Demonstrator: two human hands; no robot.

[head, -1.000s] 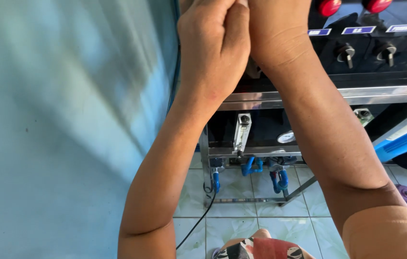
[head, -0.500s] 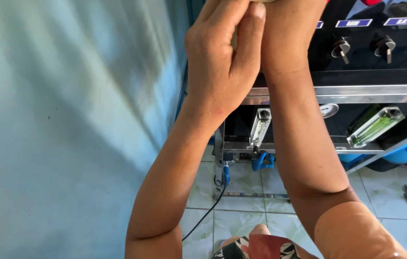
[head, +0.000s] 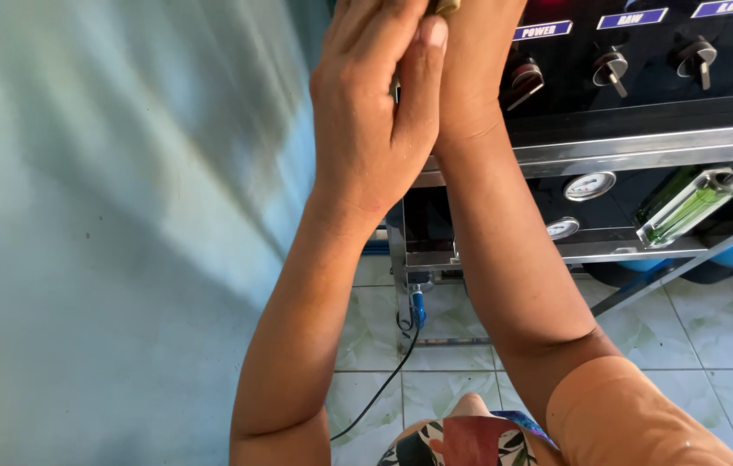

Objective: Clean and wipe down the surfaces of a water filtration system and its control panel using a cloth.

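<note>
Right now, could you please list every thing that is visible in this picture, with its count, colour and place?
control panel: one, black, upper right, above a shiny metal frame
rotary switches: four visible, black, in a row on the panel, under small blue labels
round gauges: two, white-faced, below the metal rail
clear tube: one, greenish inside, tilted, right of the gauges
cable: one, black, running down across the floor tiles
blue fitting: one, at the frame's lower left corner
wall: one, pale blue-green, whole left side
floor tiles: pale, marbled, bottom
small object: one, brownish, at the top edge between the hands; kind unclear
left hand: raised, fingers wrapped beside the right wrist
right hand: raised, mostly cut off by the top edge
</note>
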